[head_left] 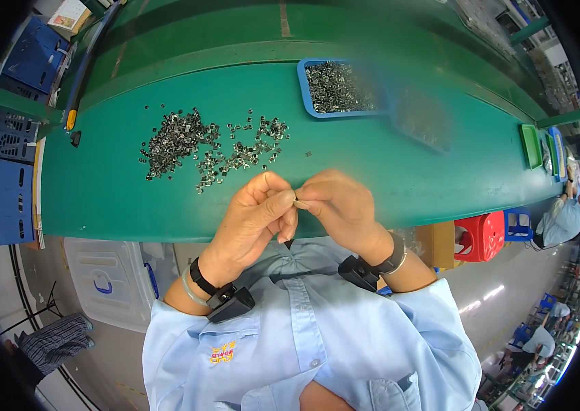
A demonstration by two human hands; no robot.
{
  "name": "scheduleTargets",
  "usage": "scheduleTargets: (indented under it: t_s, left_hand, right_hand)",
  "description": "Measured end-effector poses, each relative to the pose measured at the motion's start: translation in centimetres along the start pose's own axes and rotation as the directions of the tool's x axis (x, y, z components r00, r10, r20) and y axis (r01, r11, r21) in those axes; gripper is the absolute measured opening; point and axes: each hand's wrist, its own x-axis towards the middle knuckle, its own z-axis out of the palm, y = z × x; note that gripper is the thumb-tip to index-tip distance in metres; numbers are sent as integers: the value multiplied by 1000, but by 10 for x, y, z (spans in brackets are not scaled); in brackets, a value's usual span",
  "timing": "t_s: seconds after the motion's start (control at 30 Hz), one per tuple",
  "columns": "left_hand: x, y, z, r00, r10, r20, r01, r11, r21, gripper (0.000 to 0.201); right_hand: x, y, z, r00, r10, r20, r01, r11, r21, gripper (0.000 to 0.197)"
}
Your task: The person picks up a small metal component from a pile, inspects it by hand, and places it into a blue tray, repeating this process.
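Note:
My left hand (260, 216) and my right hand (339, 205) meet above the near edge of the green table. Thumb and fingers of both are pinched together at one spot. Whatever lies between the fingertips is too small to make out. A small dark tip (288, 243) shows just under the fingers of my left hand. Beyond the hands, a dense heap of small metal pieces (179, 142) lies on the left, and a looser scatter of the same pieces (252, 147) spreads beside it. One single piece (308, 154) lies apart, nearer my right hand.
A blue tray (301, 85) full of similar pieces stands at the back; a blurred patch covers its right side and a second container (427, 127). Green trays (530, 146) sit far right. Blue crates (4, 205) line the left. A red stool (482, 236) stands below the table.

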Motion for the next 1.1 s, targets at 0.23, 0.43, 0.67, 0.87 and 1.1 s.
scheduleTargets:
  t_s: [0.23,0.43,0.67,0.87,1.1]
  left_hand:
    - [-1,1,0,999,-11,-36,10,1000,-21,21]
    - [-9,-5,-29,998,-30,-63,27,999,-39,20]
    - [-8,-6,-35,1000,-24,-13,22,993,-120,18]
    - [-6,-4,-38,999,-52,16,53,990,-133,17]
    - [-2,-2,-24,992,-85,-89,87,996,18,17]
  right_hand:
    - [6,2,-8,995,94,-25,-94,996,6,11]
    - [67,21,-42,954,280,-111,-293,947,-131,12]
    - [70,52,-44,984,148,94,-82,861,-502,17]
    - [41,45,-25,935,176,309,47,801,-597,15]
    - [29,21,-18,931,275,239,-195,930,-311,18]
